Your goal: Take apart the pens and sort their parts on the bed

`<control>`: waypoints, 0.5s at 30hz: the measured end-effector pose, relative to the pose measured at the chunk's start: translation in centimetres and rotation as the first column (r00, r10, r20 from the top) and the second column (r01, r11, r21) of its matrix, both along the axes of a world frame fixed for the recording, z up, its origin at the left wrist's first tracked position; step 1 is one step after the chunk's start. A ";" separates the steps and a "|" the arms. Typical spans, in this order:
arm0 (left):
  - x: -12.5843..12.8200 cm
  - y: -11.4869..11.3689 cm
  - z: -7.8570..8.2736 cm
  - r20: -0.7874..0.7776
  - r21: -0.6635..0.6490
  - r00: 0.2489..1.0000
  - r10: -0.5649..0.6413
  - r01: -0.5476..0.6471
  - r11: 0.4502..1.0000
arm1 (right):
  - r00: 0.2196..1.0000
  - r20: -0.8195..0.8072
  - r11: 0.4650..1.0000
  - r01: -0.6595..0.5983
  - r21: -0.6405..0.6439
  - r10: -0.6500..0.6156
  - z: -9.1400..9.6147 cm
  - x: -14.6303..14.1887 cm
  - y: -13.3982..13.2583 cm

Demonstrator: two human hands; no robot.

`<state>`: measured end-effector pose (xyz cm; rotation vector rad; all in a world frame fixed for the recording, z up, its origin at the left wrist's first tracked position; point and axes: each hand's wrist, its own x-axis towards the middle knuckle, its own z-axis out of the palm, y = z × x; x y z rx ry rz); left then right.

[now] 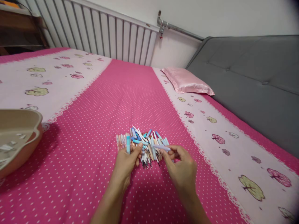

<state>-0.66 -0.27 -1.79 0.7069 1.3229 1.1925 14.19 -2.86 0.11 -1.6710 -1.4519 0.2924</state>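
Observation:
My left hand [129,157] is closed, thumb against fingers, around a light blue pen [128,143] that stands up from the grip. Another blue pen [139,142] lies slantwise by the thumb tip; whether the hand touches it I cannot tell. Between the fingertips of my right hand [181,158] is a lavender pen [161,147], held nearly level over the pile. Beneath and between both hands lies a jumbled heap of pens and slim white refills [146,159], several with dark tips. Left of the heap, pinkish clear pens [120,140] lie side by side, partly covered by my left hand.
A pink dotted bedspread [130,93] with pale printed bands lies under everything. At the left edge stands a beige and brown basin [35,137] with white scraps inside. Farther off are a pink pillow [187,80], a grey padded headboard [252,68] and a white radiator [105,31].

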 end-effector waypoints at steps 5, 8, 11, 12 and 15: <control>0.1 0.0 0.0 0.073 0.005 0.996 0.044 -0.044 0.999 | 0.999 -0.043 0.999 0.005 0.051 -0.003 0.1 -0.1 -0.1; 0.0 0.1 0.0 0.189 0.006 0.980 0.060 -0.062 0.998 | 0.993 -0.120 1.000 -0.018 0.011 0.019 -0.5 0.0 0.3; -0.1 0.2 0.5 0.360 0.013 0.930 0.074 -0.085 0.996 | 0.984 -0.152 0.989 -0.113 -0.092 0.098 -1.2 0.2 0.6; -0.2 0.3 0.8 0.413 -0.003 0.907 0.087 -0.095 0.996 | 0.982 -0.132 0.980 -0.154 -0.130 0.137 -1.3 0.3 0.7; -0.4 0.3 1.7 0.556 -0.061 0.822 0.121 -0.105 0.993 | 0.969 -0.038 0.950 -0.247 -0.191 0.244 -0.7 0.2 0.4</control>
